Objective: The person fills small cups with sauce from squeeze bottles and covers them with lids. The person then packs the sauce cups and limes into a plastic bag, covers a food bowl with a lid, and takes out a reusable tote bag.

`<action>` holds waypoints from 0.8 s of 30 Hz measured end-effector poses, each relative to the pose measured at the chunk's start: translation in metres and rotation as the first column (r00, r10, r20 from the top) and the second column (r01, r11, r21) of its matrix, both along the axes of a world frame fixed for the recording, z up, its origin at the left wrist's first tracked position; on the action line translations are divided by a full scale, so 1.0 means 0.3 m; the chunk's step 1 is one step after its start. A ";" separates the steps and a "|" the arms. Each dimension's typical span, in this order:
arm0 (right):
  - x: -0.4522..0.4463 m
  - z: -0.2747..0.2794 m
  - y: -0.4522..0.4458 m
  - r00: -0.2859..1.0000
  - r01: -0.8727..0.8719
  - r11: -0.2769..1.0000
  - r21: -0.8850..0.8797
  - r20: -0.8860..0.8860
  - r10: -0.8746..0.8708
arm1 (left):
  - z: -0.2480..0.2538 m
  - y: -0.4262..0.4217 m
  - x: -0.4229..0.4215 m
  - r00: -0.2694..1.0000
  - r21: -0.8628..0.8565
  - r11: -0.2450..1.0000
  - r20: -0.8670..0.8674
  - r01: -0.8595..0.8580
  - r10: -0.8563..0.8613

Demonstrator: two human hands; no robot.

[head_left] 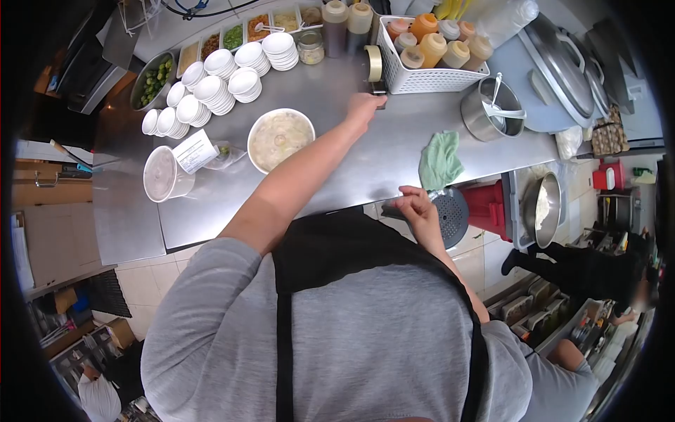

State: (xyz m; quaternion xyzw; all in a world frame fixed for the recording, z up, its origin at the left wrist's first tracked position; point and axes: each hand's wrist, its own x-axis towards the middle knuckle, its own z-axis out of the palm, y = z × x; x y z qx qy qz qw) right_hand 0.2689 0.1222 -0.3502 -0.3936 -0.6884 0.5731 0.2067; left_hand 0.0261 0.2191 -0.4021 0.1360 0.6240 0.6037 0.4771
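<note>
My left hand (364,110) reaches across the steel counter, fingers closed around the dark handle of a tape dispenser (373,65) carrying a pale roll. Below and left of that arm stands a round white bowl (281,139) of creamy, chunky food. Near the counter's front edge is my right hand (420,211), its fingers loosely curled and apart, with nothing visible in them. A crumpled green cloth (441,160) lies just beyond it. Farther left are a lidded tub (162,176) and a printed paper label (195,151) beside a small clear bag (226,155).
Stacks of white cups (214,95) line the back left, before trays of toppings (232,37). A white basket (434,81) of sauce bottles and a steel pot (485,112) with utensils stand right. Below are a perforated stool (450,216) and red bin (486,208). Other people work behind.
</note>
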 end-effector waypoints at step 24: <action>-0.591 -0.253 -0.037 0.889 -0.455 0.887 0.073 0.096 0.448 | -0.074 -0.593 -0.621 0.990 -0.215 0.970 -0.061 0.113 -0.129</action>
